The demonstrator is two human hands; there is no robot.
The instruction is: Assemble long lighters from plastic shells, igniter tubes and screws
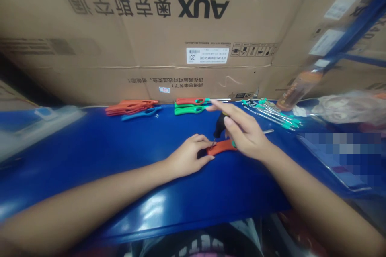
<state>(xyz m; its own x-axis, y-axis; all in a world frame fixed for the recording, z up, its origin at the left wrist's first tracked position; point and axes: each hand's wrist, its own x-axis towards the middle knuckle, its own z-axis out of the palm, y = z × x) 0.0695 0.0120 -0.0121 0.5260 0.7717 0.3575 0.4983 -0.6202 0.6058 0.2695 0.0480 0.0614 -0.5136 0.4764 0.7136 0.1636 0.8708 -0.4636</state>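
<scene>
- Glossy blue tabletop [120, 140].
- Orange casing [222, 147], smooth, gently curved; left hand [188, 156], fingers pinching its end.
- Right hand [247, 134], fingers gripping a black-handled screwdriver [219, 125].

The casing [223, 147] was orange, the screwdriver handle [219, 127] above it black, the tabletop [126, 148] beneath it plain blue.

Kinda dim and flat lighting tbh, with patchy white glare on the blue tabletop [120, 148] near its front edge. Everything's soft: the screwdriver [220, 126] looks mushy, the bottle [298, 90] smears, edges stretch, and there's pixelation at right.
</scene>
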